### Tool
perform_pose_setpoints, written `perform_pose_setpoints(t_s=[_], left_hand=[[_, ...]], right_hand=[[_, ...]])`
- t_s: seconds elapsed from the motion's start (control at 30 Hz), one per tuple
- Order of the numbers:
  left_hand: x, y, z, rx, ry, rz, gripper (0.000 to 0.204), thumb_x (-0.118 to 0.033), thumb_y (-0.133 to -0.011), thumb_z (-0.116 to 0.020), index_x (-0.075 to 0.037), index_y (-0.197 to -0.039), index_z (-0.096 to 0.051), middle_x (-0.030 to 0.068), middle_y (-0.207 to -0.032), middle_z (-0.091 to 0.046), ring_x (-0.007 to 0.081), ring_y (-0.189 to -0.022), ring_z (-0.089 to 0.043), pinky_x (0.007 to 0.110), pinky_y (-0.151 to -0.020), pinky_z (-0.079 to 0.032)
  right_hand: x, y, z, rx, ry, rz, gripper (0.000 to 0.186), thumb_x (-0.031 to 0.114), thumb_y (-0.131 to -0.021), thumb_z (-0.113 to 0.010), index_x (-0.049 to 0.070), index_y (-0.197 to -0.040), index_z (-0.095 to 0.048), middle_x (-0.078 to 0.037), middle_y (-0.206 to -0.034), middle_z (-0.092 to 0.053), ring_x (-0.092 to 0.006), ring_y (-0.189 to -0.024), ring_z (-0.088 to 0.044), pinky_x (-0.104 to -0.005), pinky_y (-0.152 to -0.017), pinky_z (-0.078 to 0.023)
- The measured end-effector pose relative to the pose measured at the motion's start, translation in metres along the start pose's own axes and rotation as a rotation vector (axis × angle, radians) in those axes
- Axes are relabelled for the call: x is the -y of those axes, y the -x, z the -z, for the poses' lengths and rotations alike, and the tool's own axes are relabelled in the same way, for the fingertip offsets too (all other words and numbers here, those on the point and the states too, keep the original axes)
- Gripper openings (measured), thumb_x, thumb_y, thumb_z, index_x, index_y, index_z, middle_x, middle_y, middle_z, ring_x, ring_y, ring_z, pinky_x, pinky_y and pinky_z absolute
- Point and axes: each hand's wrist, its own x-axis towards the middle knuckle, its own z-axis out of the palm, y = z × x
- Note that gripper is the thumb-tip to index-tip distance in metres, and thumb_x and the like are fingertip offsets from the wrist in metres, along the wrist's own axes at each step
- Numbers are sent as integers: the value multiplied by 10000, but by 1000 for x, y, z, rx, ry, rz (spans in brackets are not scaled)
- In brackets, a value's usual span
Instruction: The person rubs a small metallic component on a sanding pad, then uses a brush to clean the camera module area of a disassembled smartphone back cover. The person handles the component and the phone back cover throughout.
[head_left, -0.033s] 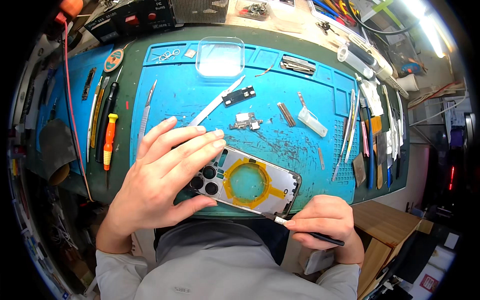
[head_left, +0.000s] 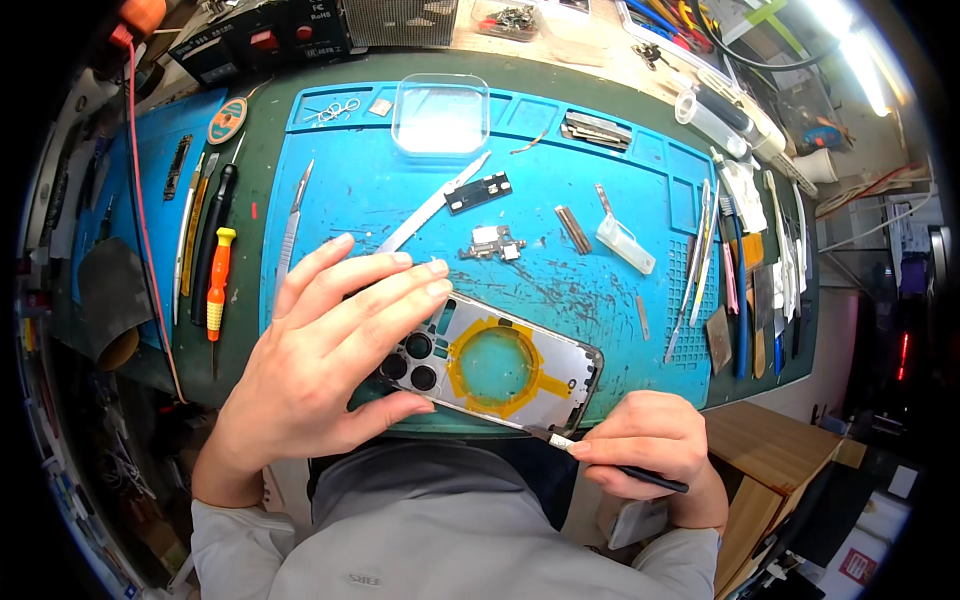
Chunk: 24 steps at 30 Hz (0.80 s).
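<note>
Beyond the phone housing (head_left: 553, 352), a circuit board (head_left: 492, 243)

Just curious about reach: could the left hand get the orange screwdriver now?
Probably: the orange screwdriver lies uncovered nearby, with nothing visibly between, but the left hand would first have to release the phone shell.

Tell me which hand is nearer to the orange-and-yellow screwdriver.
Left. The left hand is to the right of the screwdriver; the right hand is much farther right, beside the right end of the phone housing.
</note>
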Motion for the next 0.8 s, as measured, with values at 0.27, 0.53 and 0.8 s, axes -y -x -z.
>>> perform_pose_setpoints(t_s=[0.27, 0.53, 0.8], left_hand=[[1, 0, -1, -5, 24, 10, 826, -443, -813, -900, -32, -1482, -643, 136, -1489, -700, 346, -1430, -602, 571, -1280, -325], [0, 0, 0, 0, 30, 14, 841, -443, -805, -903, -26, -1488, -643, 135, -1494, -696, 344, -1433, -599, 570, -1283, -327], [0, 0, 0, -1, 24, 12, 849, -454, -804, -902, -19, -1486, -643, 136, -1489, -698, 346, -1432, -600, 571, -1283, -328]], right_hand=[[-1, -1, -2, 12, 27, 12, 280, 8, -792, -868, 18, -1071, -836, -63, -906, -786, -191, -711, -720, -299, -578, -523], [0, -1, -2, 23, 42, 14, 283, 16, -799, -875, 24, -1080, -835, -59, -915, -789, -185, -706, -712, -298, -577, -514], [-1, -1, -4, 19, 43, 16, 276, 17, -805, -874, 26, -1078, -835, -60, -913, -793, -187, -704, -715, -298, -578, -517]])
